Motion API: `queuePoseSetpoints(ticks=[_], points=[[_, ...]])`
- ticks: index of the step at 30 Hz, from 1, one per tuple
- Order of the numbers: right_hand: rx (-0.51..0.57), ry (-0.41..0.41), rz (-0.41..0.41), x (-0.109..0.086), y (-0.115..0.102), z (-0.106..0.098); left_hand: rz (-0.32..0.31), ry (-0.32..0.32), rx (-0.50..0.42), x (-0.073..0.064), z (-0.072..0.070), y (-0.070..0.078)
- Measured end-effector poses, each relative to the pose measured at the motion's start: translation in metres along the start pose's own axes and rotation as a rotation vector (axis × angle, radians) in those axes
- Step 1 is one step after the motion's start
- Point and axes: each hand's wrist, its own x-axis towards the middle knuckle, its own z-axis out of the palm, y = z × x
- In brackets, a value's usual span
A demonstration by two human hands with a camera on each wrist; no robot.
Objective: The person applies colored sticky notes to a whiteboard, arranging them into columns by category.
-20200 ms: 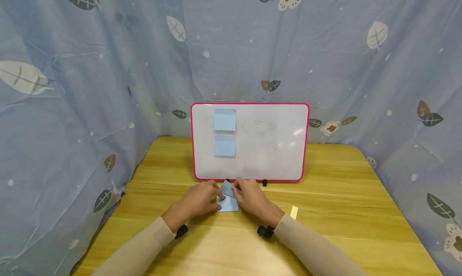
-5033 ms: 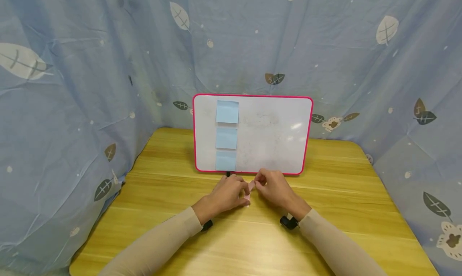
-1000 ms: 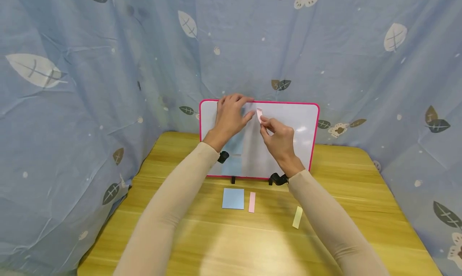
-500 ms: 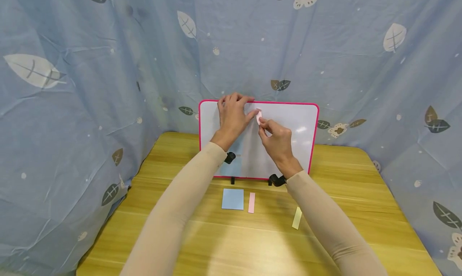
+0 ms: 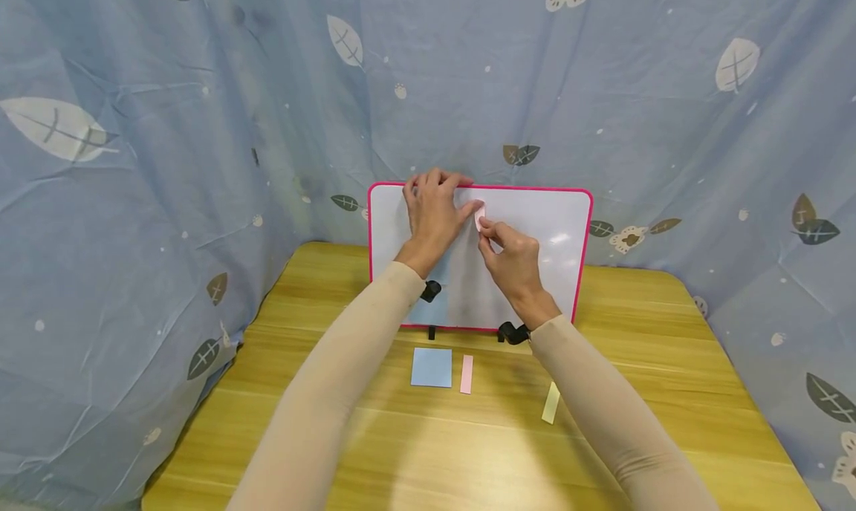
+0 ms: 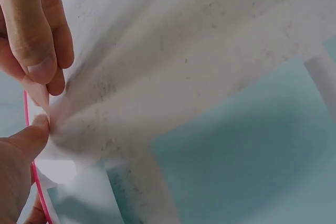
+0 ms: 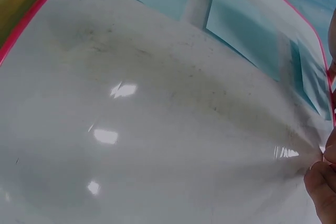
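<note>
A pink sticky strip (image 5: 480, 215) stands against the upper part of the whiteboard (image 5: 521, 273). My right hand (image 5: 515, 255) pinches its lower end between thumb and index finger. My left hand (image 5: 431, 210) hooks its fingers over the board's pink top edge, and its thumb presses the strip's top end. In the left wrist view both thumbs meet near the strip (image 6: 46, 98), which is seen almost edge-on. Blue sticky notes (image 6: 247, 145) are stuck in a column on the board; in the head view my left hand and forearm cover most of them.
On the wooden table (image 5: 441, 451), in front of the board, lie a blue sticky pad (image 5: 431, 368), a pink strip pad (image 5: 467, 374) and a yellow strip pad (image 5: 550, 403). Black feet (image 5: 431, 333) support the board. A patterned curtain (image 5: 428, 88) surrounds the table.
Earlier both hands were peeling a pink strip at the table; now it is up at the board. A third blue note joined the column. Lately the left thumb moved right onto the strip's top.
</note>
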Motion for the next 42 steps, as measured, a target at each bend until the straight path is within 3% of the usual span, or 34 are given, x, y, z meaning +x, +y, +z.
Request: queuePoseSetpoints(ticks=[12, 20, 31, 42], points=[[-0.047, -0.030, -0.023, -0.002, 0.005, 0.003, -0.080, 0.064, -0.047, 0.004, 0.010, 0.005], [-0.056, -0.019, -0.059, -0.003, 0.005, 0.002, -0.116, 0.057, -0.072, 0.008, 0.010, 0.010], [-0.081, -0.027, -0.068, -0.005, 0.003, 0.000, -0.005, -0.008, 0.033, -0.002, 0.005, 0.003], [-0.105, -0.055, -0.059, -0.009, 0.003, -0.002, 0.099, -0.006, -0.068, -0.016, -0.008, -0.011]])
